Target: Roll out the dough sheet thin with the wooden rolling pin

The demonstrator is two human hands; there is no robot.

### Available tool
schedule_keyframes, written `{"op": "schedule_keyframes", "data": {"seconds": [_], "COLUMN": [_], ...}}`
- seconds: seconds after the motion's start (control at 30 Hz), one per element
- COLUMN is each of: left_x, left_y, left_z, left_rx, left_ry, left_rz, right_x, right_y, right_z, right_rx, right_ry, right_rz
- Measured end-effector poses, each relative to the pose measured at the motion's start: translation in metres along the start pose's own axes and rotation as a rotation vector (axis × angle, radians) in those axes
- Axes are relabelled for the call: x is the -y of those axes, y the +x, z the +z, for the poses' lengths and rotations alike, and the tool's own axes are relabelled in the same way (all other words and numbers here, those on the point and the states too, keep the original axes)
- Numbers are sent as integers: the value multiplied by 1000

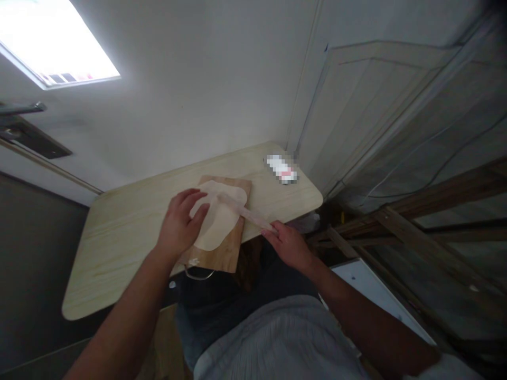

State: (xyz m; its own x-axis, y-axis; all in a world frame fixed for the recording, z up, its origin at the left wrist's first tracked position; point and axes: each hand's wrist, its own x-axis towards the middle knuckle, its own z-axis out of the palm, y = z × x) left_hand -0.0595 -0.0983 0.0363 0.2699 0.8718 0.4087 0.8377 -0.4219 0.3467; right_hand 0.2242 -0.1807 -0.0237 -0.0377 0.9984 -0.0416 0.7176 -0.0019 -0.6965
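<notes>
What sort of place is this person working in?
Perhaps a makeshift kitchen corner, though I can't be sure: a flat sheet of what looks like dough lies on a wooden board, a rolling pin reaches over it, and the table stands beside a white door.

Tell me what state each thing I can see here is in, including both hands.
dough: spread flat in one uneven sheet on the board
wooden board: lying flat, overhanging the table's near edge
rolling pin: gripped at one end, the other end over the dough
right hand: closed around the rolling pin
left hand: open at the dough; contact unclear
table: upright
pixelated item: lying on the table; details unreadable
</notes>
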Motion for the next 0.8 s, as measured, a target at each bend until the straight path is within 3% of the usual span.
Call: {"op": "schedule_keyframes", "data": {"seconds": [0.1,0.23,0.53,0.8], "left_x": [-8,-20,-32,-47], "left_y": [43,60,80,104], "left_z": [48,90,105,118], "left_rx": [133,233,269,307], "left_ry": [39,127,178,201], "left_rz": [19,24,73,68], "right_x": [5,8,-3,-14], "right_y": [-3,-5,-1,6], "right_z": [0,-2,-7,-9], "right_rx": [28,43,29,-76], "right_ry": [-31,-34,107,219], "right_rz": [21,45,85,129]}}
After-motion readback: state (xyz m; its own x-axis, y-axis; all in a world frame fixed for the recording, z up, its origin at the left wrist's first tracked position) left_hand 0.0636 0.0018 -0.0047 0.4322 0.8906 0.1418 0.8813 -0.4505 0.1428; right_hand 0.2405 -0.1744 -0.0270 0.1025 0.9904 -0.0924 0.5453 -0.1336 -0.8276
